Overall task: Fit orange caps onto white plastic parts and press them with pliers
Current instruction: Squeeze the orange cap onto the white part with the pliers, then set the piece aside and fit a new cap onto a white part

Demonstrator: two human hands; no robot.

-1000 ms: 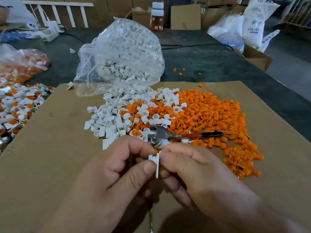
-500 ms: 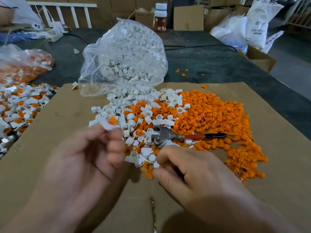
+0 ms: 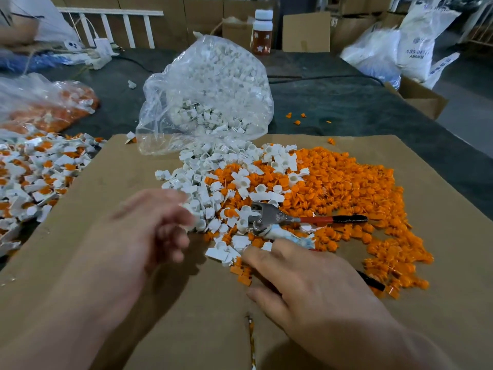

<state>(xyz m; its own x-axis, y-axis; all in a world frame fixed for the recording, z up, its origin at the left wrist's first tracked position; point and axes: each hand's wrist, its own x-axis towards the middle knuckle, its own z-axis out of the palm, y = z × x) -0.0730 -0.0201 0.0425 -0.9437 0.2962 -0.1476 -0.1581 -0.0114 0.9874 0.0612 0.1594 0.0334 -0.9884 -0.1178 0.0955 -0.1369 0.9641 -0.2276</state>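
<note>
Both hands at the pile, picking out the next white part and cap

Left hand [image 3: 149, 231] is blurry but looks loose and empty, at the 9 o'clock edge of the white parts [image 3: 197, 182]. Right hand [image 3: 314, 287] is flat with straight fingers, tips on the 6 o'clock fringe where whites mix with orange caps [image 3: 346, 182], and it's lying over one handle of the pliers [image 3: 269, 217]. I'd take a white part cup-up and a single cap, seat it square by thumb, then squeeze. Loose caps crowding the pliers head could get nipped too. Clear bag [image 3: 208, 89] of more whites at 12, finished pieces [image 3: 40, 172] heaped at 9, bottle [image 3: 262, 30] far back on the bench [image 3: 333, 108]
</note>
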